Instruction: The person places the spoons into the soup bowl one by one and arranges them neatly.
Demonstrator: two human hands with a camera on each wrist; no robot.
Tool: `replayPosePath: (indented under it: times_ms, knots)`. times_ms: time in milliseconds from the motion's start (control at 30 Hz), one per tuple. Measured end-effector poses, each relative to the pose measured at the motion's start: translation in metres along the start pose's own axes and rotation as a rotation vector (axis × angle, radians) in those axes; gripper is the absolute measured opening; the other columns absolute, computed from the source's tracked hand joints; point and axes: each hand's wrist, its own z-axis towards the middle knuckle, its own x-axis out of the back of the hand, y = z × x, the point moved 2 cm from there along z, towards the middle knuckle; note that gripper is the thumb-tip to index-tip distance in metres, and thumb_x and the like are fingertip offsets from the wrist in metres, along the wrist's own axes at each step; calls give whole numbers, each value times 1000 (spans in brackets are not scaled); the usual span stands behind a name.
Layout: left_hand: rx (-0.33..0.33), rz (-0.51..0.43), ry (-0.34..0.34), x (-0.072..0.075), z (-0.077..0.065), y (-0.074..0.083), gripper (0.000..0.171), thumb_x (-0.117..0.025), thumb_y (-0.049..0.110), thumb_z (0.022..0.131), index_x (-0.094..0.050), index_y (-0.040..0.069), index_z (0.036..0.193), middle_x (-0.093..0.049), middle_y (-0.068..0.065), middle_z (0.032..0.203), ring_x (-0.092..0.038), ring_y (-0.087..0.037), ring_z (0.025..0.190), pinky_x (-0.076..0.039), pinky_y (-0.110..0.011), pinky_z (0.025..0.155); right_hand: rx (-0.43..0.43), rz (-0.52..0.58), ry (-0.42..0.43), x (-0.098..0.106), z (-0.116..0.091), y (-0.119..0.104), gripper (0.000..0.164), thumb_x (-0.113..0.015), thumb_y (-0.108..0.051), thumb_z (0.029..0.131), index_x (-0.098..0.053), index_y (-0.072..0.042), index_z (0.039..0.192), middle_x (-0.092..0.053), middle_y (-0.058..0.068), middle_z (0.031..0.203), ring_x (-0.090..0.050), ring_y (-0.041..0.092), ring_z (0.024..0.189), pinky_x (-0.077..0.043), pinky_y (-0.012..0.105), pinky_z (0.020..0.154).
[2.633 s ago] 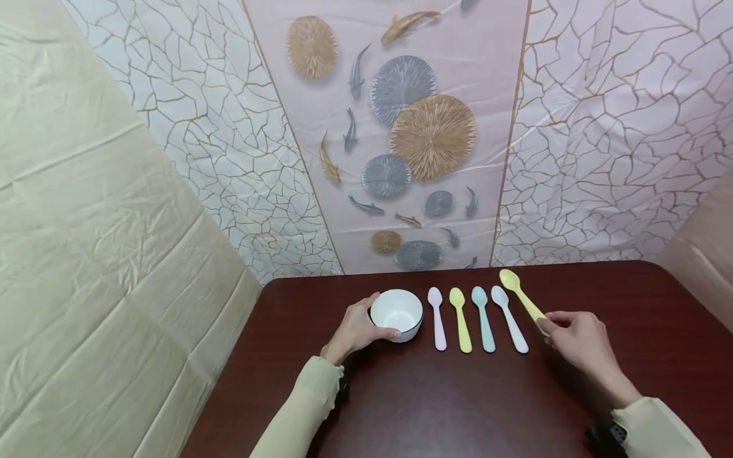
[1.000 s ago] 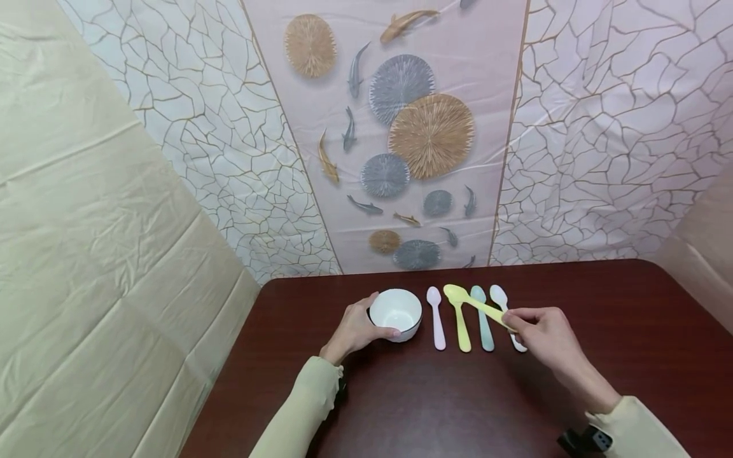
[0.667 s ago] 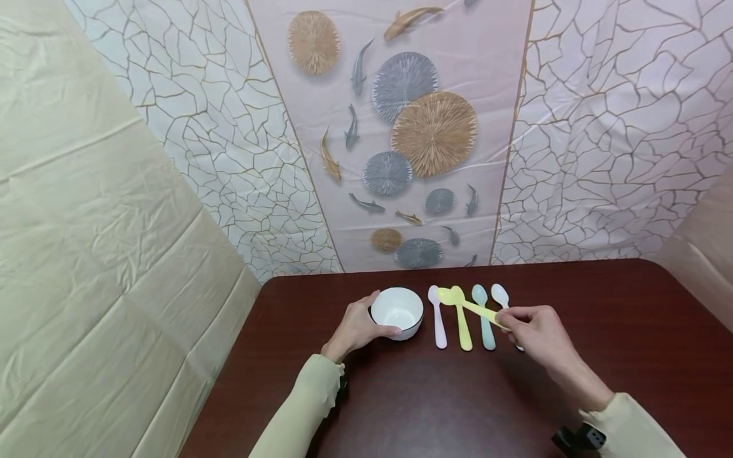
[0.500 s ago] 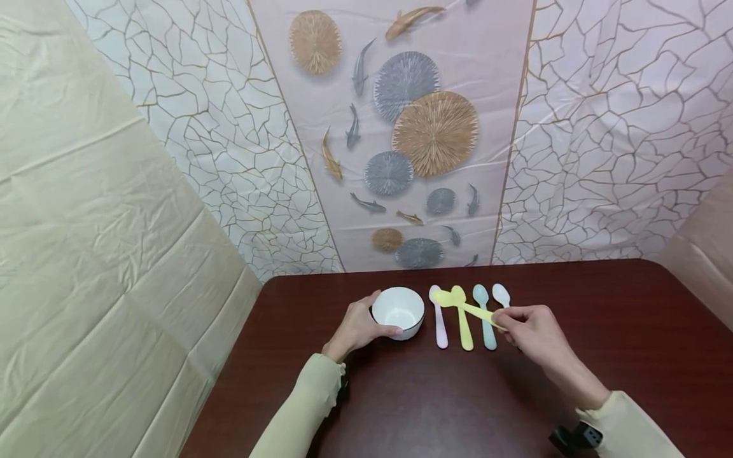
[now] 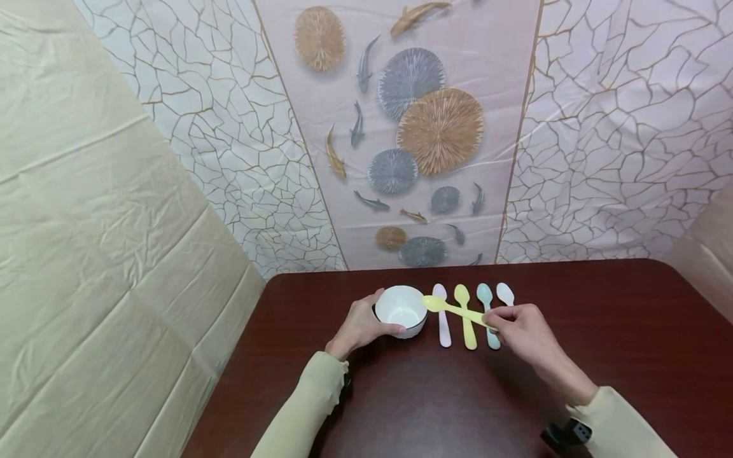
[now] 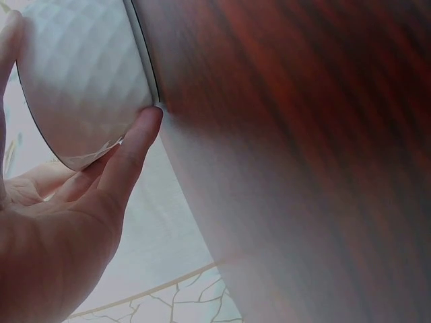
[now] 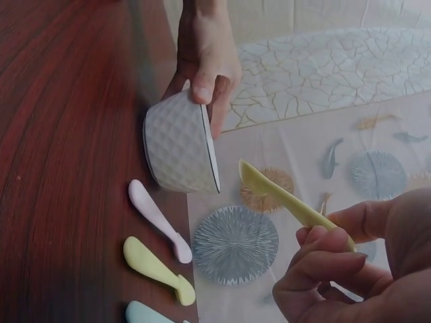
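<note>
Yellow spoon (image 5: 456,310) held over the spoon row (image 5: 469,334), tip near the rim of the white bowl (image 5: 401,300); right hand (image 5: 523,334) pinches the handle end. Left hand (image 5: 362,327), fingers curled, grips the bowl's side on the bench (image 5: 435,401). Spoon judged light, stiff: take by handle; bowl probably slippery

Bowl (image 5: 401,310) on table (image 5: 412,401), left of four spoons (image 5: 469,334) (side by side); backdrop (image 5: 487,242) behind.

The bowl (image 7: 178,145) is white with a diamond pattern, the spoons (image 5: 466,314) yellow, pink, bluish and white.
</note>
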Motion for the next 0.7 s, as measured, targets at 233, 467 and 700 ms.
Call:
replayPosePath:
  times_ms: [233, 467, 700]
  knots:
    - [12, -5, -8, 0, 1, -1, 107, -99, 41, 80, -47, 0, 164, -53, -20, 167, -56, -36, 151, -52, -53, 119, 3, 4, -13, -7, 3, -3, 27, -67, -13, 105, -78, 9, 112, -52, -6, 59, -41, 6, 55, -31, 23, 52]
    - [20, 9, -14, 0, 6, -2, 107, -98, 42, 80, -45, 4, 166, -53, -18, 167, -55, -34, 152, -50, -51, 122, 1, -6, -17, -14, 9, -7, 30, -67, -16, 105, -79, 9, 117, -60, -7, 63, -46, 6, 56, -35, 24, 51]
    - [21, 13, -22, 0, 6, -2, 109, -98, 43, 80, -45, 3, 166, -53, -18, 168, -55, -34, 152, -50, -50, 122, -7, 17, -54, -21, 12, -9, 31, -66, -15, 104, -78, 10, 119, -54, -7, 60, -43, 7, 53, -34, 24, 50]
